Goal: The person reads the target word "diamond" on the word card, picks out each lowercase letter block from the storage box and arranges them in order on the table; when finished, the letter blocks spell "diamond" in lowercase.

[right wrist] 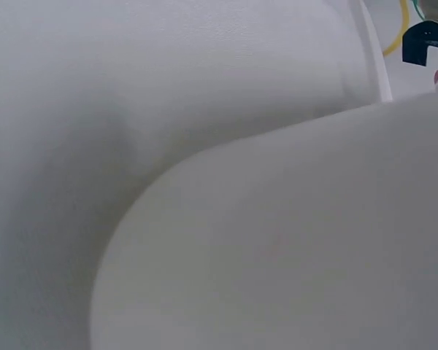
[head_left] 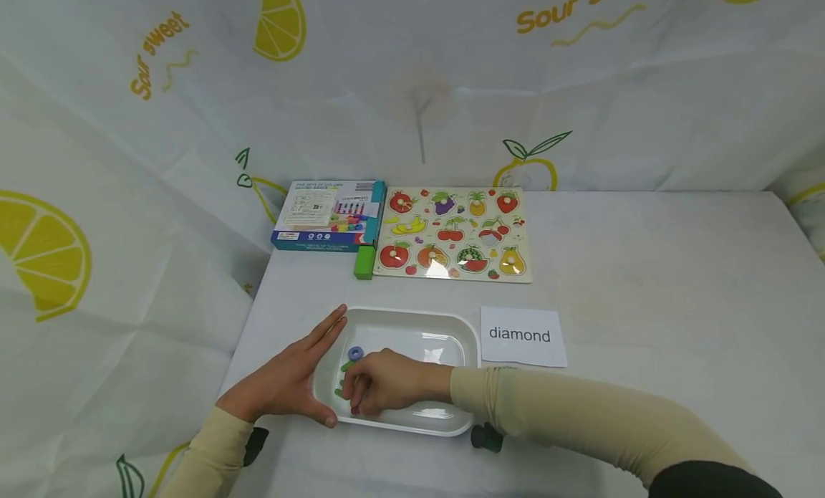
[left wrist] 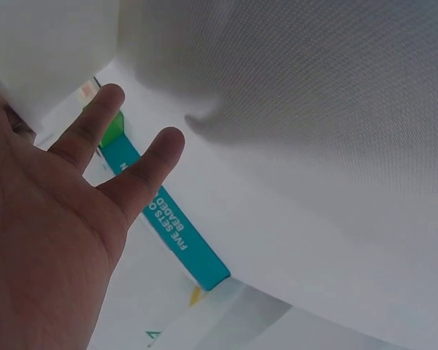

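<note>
A white tray (head_left: 445, 326) lies on the table, small pieces grouped at its left end. My left hand (head_left: 286, 376) spreads along the tray's left side, its straight fingers at the far left corner and its thumb by the near rim. In the left wrist view, two extended fingers of the left hand (left wrist: 66, 182) show. Inside the tray, my right hand (head_left: 389, 380) reaches down with bent fingers over small green pieces (head_left: 339, 393). A blue ring-shaped bead (head_left: 355, 353) sits just beyond them. Its fingertips are partly hidden, and I cannot tell whether they pinch a piece.
A paper card reading "diamond" (head_left: 520, 337) lies right of the tray. Behind stand a fruit puzzle board (head_left: 422, 243), a boxed bead set (head_left: 316, 215) and a green block (head_left: 364, 262). A dark object (head_left: 486, 438) is under the right forearm. A printed curtain (head_left: 387, 97) hangs behind the table.
</note>
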Motion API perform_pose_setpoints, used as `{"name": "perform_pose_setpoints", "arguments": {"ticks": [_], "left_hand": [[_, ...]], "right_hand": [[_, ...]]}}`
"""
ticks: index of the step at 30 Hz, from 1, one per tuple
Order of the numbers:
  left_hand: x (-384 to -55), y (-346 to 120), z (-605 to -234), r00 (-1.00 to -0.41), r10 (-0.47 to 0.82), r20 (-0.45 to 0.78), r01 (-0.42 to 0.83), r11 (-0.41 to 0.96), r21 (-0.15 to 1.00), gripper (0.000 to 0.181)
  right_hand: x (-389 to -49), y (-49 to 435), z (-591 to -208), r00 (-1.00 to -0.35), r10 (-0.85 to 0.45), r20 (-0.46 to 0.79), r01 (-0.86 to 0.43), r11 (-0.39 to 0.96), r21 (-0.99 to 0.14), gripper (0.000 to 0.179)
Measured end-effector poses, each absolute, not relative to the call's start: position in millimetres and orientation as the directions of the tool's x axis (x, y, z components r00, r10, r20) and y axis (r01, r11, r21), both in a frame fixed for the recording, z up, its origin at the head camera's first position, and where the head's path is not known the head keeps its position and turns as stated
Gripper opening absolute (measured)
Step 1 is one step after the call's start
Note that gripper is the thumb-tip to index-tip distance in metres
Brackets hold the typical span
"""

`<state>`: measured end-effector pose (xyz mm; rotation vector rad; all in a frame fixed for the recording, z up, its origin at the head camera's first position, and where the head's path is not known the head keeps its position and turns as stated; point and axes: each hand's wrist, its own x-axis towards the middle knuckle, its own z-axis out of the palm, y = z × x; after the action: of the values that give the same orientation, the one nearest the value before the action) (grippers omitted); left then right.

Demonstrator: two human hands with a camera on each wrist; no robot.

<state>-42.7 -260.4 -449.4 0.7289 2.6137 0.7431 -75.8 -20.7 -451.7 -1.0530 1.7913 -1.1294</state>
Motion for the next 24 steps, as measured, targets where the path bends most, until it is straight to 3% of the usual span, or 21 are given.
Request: {"name": "perform_pose_setpoints", "arguments": {"ticks": [10,24], "left_hand": [[-42.8,-260.8,-450.2,-0.819,0.544,-0.18,0.37,0.742,0.56,0.142],[-42.9,-257.2,-447.7,-0.829,0.514,-0.22,0.328,0.766,0.552,0.145]], "right_hand": [[-80.1,-12.5,-433.8,-0.372,-0.868,-0.329,0.004,0.353,-0.936,0.032],[-105.6,30.2,-393.7,-0.479,-0.807,-0.345,0.126,0.326,-0.937,0.032]]}}
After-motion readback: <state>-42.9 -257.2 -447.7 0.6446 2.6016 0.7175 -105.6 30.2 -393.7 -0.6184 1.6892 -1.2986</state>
